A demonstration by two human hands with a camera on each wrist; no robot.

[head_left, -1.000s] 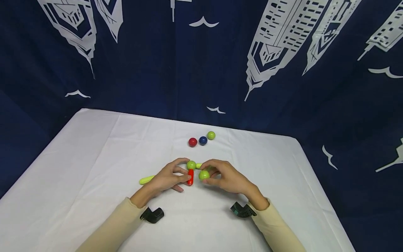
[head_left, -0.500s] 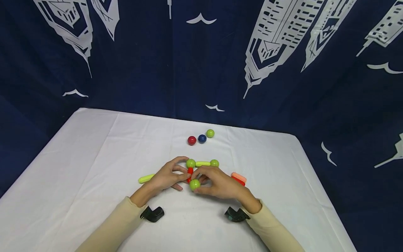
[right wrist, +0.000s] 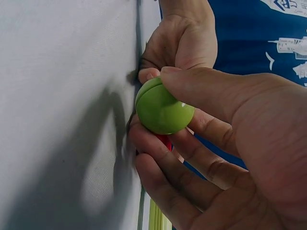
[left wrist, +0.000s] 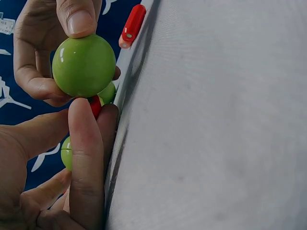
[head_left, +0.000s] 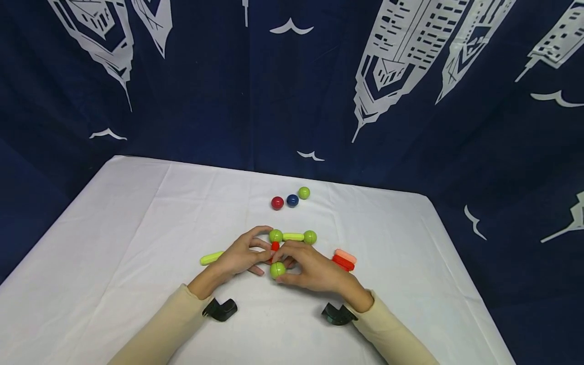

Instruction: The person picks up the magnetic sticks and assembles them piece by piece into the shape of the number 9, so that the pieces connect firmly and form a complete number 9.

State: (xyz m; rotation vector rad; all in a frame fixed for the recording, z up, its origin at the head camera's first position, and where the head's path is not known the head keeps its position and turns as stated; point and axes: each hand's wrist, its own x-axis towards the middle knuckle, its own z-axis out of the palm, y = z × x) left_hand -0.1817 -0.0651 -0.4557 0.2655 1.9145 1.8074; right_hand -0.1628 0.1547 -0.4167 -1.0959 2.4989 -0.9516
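My right hand (head_left: pixel 315 268) pinches a green ball (head_left: pixel 278 270) between thumb and fingers, at the near end of a red rod (head_left: pixel 275 246). In the left wrist view the held ball (left wrist: pixel 84 66) meets or nearly meets the rod's end; whether they touch I cannot tell. My left hand (head_left: pixel 242 258) grips that red rod, its thumb and fingers hiding most of it. At the rod's far end is a second green ball (head_left: pixel 276 235), joined by a yellow-green rod (head_left: pixel 293 236) to a third green ball (head_left: pixel 310 236).
Red (head_left: pixel 277 203), blue (head_left: pixel 292 201) and green (head_left: pixel 304 192) balls lie farther back on the white table (head_left: pixel 182 213). A yellow-green rod (head_left: pixel 211 258) lies left of the left hand. Red (head_left: pixel 343 262) and salmon (head_left: pixel 345 255) rods lie to the right.
My right hand has carried the green ball left and nearer to me, to the red rod's near end. The left hand has stayed nearly still on the rod.
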